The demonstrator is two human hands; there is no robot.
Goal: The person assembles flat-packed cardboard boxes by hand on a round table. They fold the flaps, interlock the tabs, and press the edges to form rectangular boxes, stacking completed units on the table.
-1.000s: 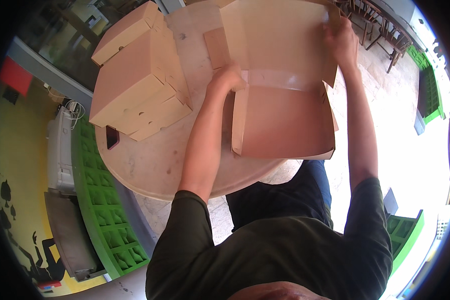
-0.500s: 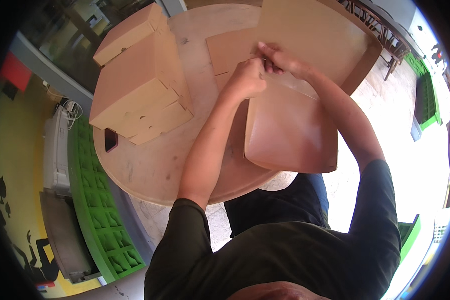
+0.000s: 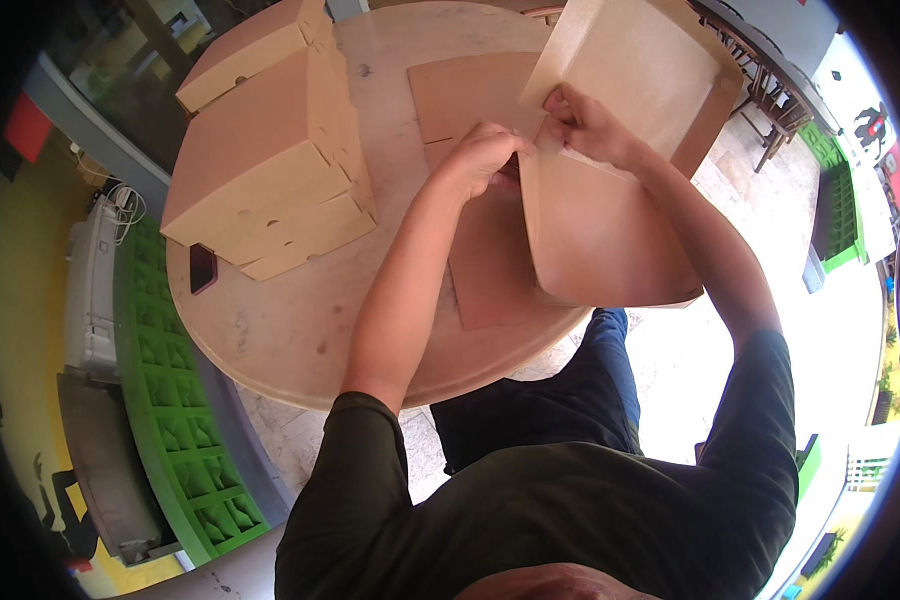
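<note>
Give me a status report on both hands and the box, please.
Left hand gripping left side of open box; right hand at left edge of its lid. Lid open. Flat cardboard alongside, partly hidden.

Right grip (image 3: 588, 130): gone from lid's 1 o'clock edge, a second ago, to the open box's 10 o'clock side. Left grip (image 3: 485, 162): overlapped the right in view half a second ago; small gap now. Open box (image 3: 610, 235): shifted toward 3 o'clock. Lid (image 3: 635, 70): now leans toward 1 o'clock. Flat cardboard (image 3: 482, 255): much more bared at box's 9 o'clock.
</note>
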